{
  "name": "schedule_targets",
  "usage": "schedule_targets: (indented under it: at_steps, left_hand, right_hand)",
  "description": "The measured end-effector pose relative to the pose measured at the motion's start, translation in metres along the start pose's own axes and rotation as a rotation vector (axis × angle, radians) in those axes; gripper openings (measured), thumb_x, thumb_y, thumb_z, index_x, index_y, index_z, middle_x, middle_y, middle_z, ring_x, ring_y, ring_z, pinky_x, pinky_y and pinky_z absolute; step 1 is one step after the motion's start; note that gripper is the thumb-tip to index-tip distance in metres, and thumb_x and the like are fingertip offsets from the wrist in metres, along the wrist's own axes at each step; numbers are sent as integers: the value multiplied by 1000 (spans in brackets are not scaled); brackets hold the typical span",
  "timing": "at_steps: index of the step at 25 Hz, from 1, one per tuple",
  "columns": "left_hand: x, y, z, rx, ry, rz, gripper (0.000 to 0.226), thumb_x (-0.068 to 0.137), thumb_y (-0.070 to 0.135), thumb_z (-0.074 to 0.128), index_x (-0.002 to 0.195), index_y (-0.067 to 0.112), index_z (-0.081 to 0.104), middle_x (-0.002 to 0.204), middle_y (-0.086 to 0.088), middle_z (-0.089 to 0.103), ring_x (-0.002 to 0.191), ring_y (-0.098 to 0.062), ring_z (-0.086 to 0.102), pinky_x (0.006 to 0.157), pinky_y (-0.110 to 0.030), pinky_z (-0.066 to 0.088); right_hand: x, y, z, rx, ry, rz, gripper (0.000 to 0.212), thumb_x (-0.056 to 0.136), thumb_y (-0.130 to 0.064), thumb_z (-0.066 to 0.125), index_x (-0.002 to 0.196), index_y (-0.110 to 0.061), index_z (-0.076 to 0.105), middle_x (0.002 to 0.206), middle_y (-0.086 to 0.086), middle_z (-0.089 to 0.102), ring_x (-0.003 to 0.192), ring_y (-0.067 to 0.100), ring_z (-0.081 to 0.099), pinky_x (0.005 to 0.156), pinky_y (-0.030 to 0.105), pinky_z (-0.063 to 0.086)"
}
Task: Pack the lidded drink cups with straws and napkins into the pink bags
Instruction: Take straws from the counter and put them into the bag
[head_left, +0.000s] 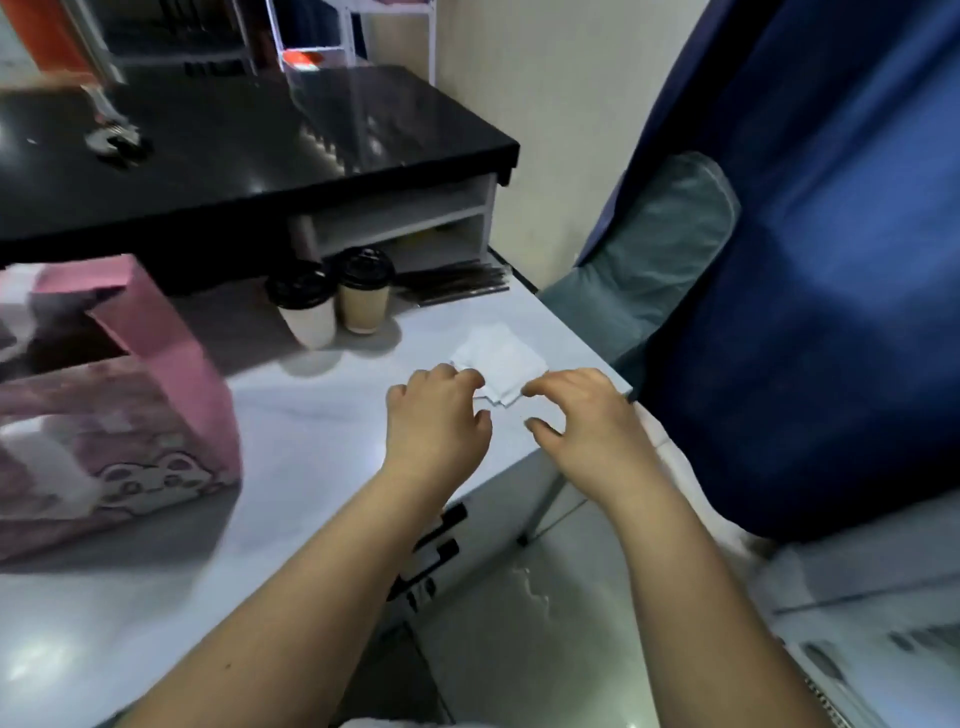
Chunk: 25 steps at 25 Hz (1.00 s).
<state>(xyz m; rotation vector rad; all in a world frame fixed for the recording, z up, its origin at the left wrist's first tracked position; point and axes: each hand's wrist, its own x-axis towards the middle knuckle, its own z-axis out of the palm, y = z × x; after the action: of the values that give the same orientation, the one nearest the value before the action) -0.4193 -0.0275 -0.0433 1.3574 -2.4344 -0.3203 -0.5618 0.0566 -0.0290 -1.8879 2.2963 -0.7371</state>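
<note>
A small stack of white napkins (501, 361) lies on the white table near its right edge. My left hand (436, 415) and my right hand (576, 415) hover at the stack's near corners, fingers curled and spread, fingertips touching the paper. Two paper cups with black lids (306, 312) (363, 291) stand side by side behind the napkins. A bundle of dark wrapped straws (457, 283) lies behind the cups. An open pink bag (156, 395) with a cartoon print stands at the left, blurred.
A black counter (249, 156) overhangs the back of the white table (322, 441), with a white shelf unit (405, 223) under it. A blue curtain (805, 286) and a grey chair back (654, 270) are at the right. The table's right edge drops to a tiled floor.
</note>
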Motion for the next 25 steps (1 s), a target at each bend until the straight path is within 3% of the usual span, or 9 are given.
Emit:
schedule_targets:
  at_steps: [4, 9, 18, 25]
  left_hand:
    - [-11, 39, 58, -24, -79, -32, 40, 88, 33, 53, 127, 29, 55, 124, 6, 57, 119, -21, 46, 96, -36, 29]
    - [-1, 26, 90, 4, -125, -111, 39, 87, 37, 54, 125, 28, 57, 122, 5, 58, 118, -21, 48, 98, -38, 30]
    - [150, -35, 113, -43, -126, -349, 41, 89, 31, 52, 130, 25, 54, 124, -3, 58, 120, -27, 46, 95, -39, 35]
    - [223, -47, 124, -10, -166, -380, 43, 92, 32, 49, 134, 26, 49, 130, 0, 53, 123, -26, 41, 97, -39, 34]
  right_hand:
    - [-20, 62, 9, 21, -68, 49, 31, 81, -15, 67, 112, -18, 66, 112, -5, 66, 115, 20, 48, 96, 37, 41]
    - [-2, 92, 32, 66, -168, 49, 32, 83, -16, 66, 115, -19, 65, 115, -6, 64, 117, 19, 47, 97, 36, 41]
    - [141, 110, 73, 63, -375, -41, 36, 86, -21, 63, 122, -22, 61, 123, -6, 61, 123, 17, 42, 102, 33, 36]
    - [237, 133, 93, 92, -371, -111, 37, 85, -20, 64, 122, -22, 61, 119, -6, 61, 119, 18, 44, 101, 36, 38]
